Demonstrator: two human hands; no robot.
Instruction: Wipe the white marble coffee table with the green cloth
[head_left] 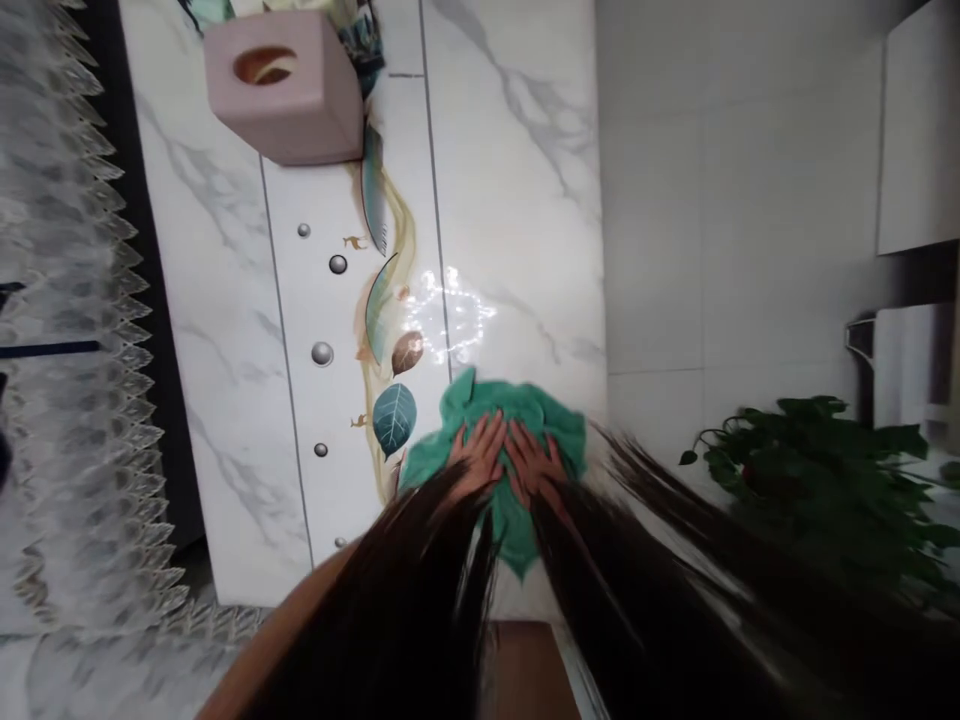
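Both of my hands lie side by side on a crumpled green cloth (516, 535) near the front of a marble-patterned table (517, 220). My left hand (478, 452) rests flat on the cloth with its fingers stretched forward. Beside it, my right hand (535, 460) also presses flat, fingers extended and angled toward the left one. The cloth spreads out around both hands, with its edges bunched and folded. Long dark hair hangs in front of my forearms and covers parts of them and of the cloth.
A pink tissue box (285, 100) stands at the table's far left, with other items behind it. Left of the table is a sofa with a lace-edged grey cover (67, 400). A leafy green plant (825, 480) is at the right, above the tiled floor (660, 250).
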